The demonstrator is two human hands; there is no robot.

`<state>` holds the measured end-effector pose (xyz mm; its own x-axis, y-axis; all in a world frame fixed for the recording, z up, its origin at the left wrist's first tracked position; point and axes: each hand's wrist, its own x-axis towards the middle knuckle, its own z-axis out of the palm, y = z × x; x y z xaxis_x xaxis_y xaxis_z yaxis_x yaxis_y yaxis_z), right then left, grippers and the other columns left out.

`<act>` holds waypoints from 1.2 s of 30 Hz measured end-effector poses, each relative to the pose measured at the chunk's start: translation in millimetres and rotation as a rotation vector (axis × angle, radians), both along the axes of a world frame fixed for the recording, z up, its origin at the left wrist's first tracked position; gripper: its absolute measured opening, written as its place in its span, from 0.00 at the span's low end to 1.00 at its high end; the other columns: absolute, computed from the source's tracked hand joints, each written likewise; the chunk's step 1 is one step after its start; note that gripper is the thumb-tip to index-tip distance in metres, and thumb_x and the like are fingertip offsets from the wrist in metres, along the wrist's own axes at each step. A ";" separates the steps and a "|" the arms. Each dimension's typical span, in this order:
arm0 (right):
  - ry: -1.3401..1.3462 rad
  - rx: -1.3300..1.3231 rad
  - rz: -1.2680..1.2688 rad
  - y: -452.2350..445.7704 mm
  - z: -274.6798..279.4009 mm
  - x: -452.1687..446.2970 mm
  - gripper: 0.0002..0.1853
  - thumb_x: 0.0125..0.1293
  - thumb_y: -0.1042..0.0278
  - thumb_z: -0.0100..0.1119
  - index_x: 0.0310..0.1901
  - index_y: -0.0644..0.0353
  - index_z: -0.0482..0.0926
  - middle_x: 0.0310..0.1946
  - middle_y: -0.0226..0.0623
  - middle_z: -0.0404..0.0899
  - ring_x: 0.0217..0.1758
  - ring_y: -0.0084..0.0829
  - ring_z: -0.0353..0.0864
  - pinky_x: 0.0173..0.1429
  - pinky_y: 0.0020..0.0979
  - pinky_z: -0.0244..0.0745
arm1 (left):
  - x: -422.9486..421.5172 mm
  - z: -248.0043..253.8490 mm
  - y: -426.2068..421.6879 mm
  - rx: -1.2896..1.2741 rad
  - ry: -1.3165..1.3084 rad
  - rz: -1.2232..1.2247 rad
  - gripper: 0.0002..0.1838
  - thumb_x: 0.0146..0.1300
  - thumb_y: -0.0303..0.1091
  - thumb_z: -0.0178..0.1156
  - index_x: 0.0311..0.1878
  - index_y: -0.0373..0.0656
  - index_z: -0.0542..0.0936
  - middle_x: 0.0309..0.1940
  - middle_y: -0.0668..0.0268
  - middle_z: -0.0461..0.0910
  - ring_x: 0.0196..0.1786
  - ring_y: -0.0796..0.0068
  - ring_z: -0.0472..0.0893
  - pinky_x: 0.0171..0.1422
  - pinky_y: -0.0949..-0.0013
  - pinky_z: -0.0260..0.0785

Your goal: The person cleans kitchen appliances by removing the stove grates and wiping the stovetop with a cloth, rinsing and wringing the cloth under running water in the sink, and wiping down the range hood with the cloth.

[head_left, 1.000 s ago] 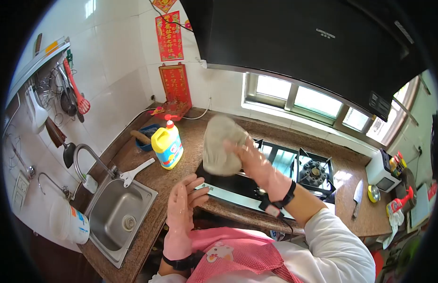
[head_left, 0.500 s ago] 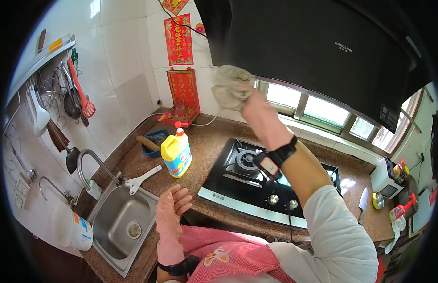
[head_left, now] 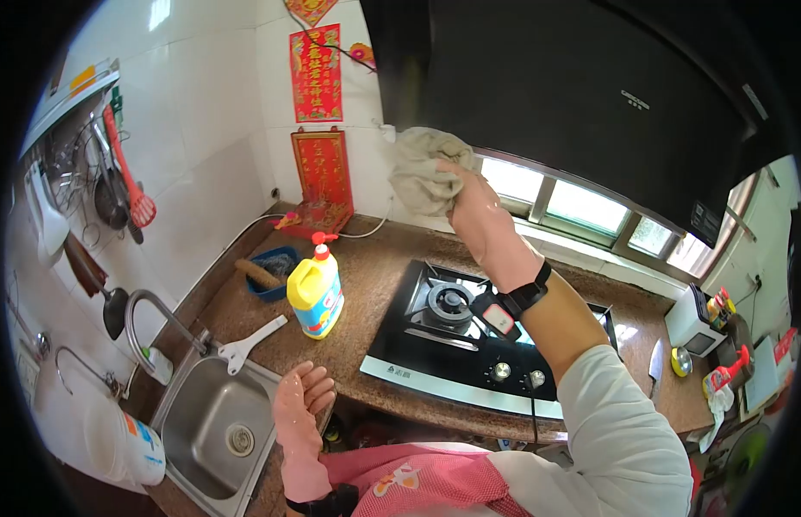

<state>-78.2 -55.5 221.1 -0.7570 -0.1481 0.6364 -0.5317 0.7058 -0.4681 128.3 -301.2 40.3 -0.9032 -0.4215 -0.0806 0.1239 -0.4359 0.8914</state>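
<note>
Gripping cloth (head_left: 428, 177) w/ R hand (head_left: 479, 211) by lower L edge of hood (head_left: 538, 86); L hand (head_left: 302, 405) empty, fingers loose, nr sink (head_left: 212, 414). Slack folds could snag on hood edge & tug cloth free.

A person's arms and chest are showing from above. The right arm is wearing a white sleeve (head_left: 624, 422), which is creasing in loose folds and ending near the elbow, leaving the forearm bare. Behind the right fingers (head_left: 456, 171), a wide black strap (head_left: 529, 293) is circling the wrist. It is carrying a black, round-cornered device (head_left: 498, 320) whose pale face is bordered in red; its small marking is too tiny to read. Behind the left fingers (head_left: 316, 386), another black band (head_left: 336, 500) is wrapping that wrist. A pink, finely checked apron (head_left: 456, 476) is covering the chest, displaying a white-and-orange motif (head_left: 398, 480).
</note>
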 end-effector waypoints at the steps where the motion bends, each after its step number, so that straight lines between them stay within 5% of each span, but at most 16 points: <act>1: 0.003 0.006 0.015 4.5 -3.2 -4.5 0.28 0.60 0.80 0.52 0.62 0.44 0.69 0.56 0.51 0.72 0.64 0.49 0.68 0.65 0.41 0.66 | -2.5 -2.8 -0.8 0.003 -0.003 -0.003 0.26 0.69 0.52 0.50 0.57 0.38 0.73 0.46 0.58 0.80 0.44 0.67 0.81 0.46 0.68 0.76; 14: 0.094 -0.026 -0.355 214.9 -21.1 62.6 0.30 0.58 0.84 0.52 0.60 0.39 0.73 0.61 0.48 0.69 0.63 0.47 0.70 0.66 0.39 0.68 | -13.8 4.3 38.8 -0.089 -0.047 0.006 0.27 0.70 0.53 0.47 0.60 0.40 0.71 0.50 0.58 0.78 0.49 0.66 0.79 0.53 0.66 0.71; 19: 0.057 -0.467 -0.252 390.8 -61.9 51.8 0.26 0.57 0.83 0.54 0.55 0.44 0.77 0.57 0.45 0.72 0.60 0.46 0.73 0.63 0.35 0.70 | -19.8 11.3 93.2 -0.124 -0.064 -0.013 0.28 0.70 0.55 0.46 0.61 0.41 0.71 0.50 0.59 0.78 0.48 0.67 0.79 0.53 0.68 0.72; 23: 0.149 -0.049 -0.656 465.4 -44.8 116.9 0.18 0.60 0.65 0.61 0.52 0.54 0.76 0.44 0.39 0.82 0.42 0.42 0.82 0.44 0.38 0.78 | -25.6 9.3 147.1 -0.125 -0.031 -0.099 0.28 0.69 0.53 0.48 0.61 0.41 0.70 0.52 0.58 0.78 0.50 0.65 0.79 0.53 0.67 0.73; 24: 0.060 0.174 -0.819 459.7 -21.6 151.6 0.18 0.60 0.62 0.61 0.53 0.51 0.76 0.45 0.41 0.82 0.44 0.46 0.81 0.46 0.40 0.77 | -25.0 10.7 163.5 -0.126 -0.020 -0.122 0.27 0.69 0.53 0.48 0.61 0.41 0.70 0.52 0.57 0.77 0.51 0.65 0.79 0.53 0.67 0.73; 25: -0.068 0.064 -0.831 477.9 -16.0 155.5 0.21 0.57 0.58 0.62 0.53 0.47 0.75 0.46 0.46 0.80 0.48 0.52 0.77 0.45 0.44 0.75 | -24.8 11.8 179.4 -0.116 -0.012 -0.145 0.27 0.69 0.52 0.49 0.61 0.40 0.71 0.53 0.56 0.77 0.51 0.64 0.79 0.53 0.66 0.73; 28: -0.064 0.206 -0.982 516.6 -17.4 166.0 0.17 0.63 0.61 0.57 0.53 0.53 0.74 0.47 0.44 0.80 0.50 0.46 0.79 0.46 0.41 0.77 | -19.9 10.9 221.8 -0.153 0.022 -0.208 0.27 0.69 0.52 0.49 0.60 0.39 0.71 0.52 0.55 0.77 0.50 0.63 0.80 0.52 0.66 0.74; 30: 0.151 -0.420 -0.628 611.1 -69.1 113.1 0.18 0.67 0.70 0.52 0.59 0.52 0.71 0.49 0.46 0.79 0.51 0.46 0.79 0.52 0.39 0.75 | -18.2 5.3 237.0 -0.154 0.021 -0.246 0.28 0.68 0.55 0.51 0.60 0.41 0.72 0.53 0.56 0.77 0.51 0.64 0.80 0.53 0.65 0.74; 31: 0.238 -0.388 -0.564 613.0 -61.0 123.7 0.18 0.66 0.70 0.53 0.58 0.54 0.72 0.49 0.45 0.79 0.51 0.43 0.80 0.52 0.37 0.76 | -15.9 5.9 246.1 -0.163 0.009 -0.253 0.29 0.68 0.55 0.52 0.60 0.41 0.72 0.53 0.56 0.77 0.52 0.64 0.80 0.54 0.65 0.74; 33: 0.284 -1.380 0.176 548.0 -2.0 172.4 0.17 0.64 0.73 0.58 0.55 0.59 0.74 0.46 0.37 0.81 0.47 0.32 0.82 0.48 0.30 0.77 | -10.3 9.1 259.4 -0.193 -0.010 -0.269 0.29 0.67 0.55 0.52 0.61 0.41 0.72 0.53 0.56 0.78 0.52 0.64 0.80 0.54 0.64 0.74; 36: 0.366 -1.144 0.142 563.9 -18.1 172.1 0.15 0.62 0.73 0.61 0.52 0.59 0.77 0.42 0.30 0.81 0.40 0.25 0.81 0.41 0.26 0.76 | -13.3 12.3 263.5 -0.219 -0.016 -0.285 0.28 0.67 0.54 0.52 0.61 0.40 0.72 0.53 0.57 0.78 0.51 0.64 0.80 0.53 0.64 0.74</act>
<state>93.9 508.4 203.0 -0.5274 0.5732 0.6271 -0.8025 -0.0938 -0.5892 114.9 -37.7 52.6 -0.9863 -0.1618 -0.0311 0.0105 -0.2498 0.9682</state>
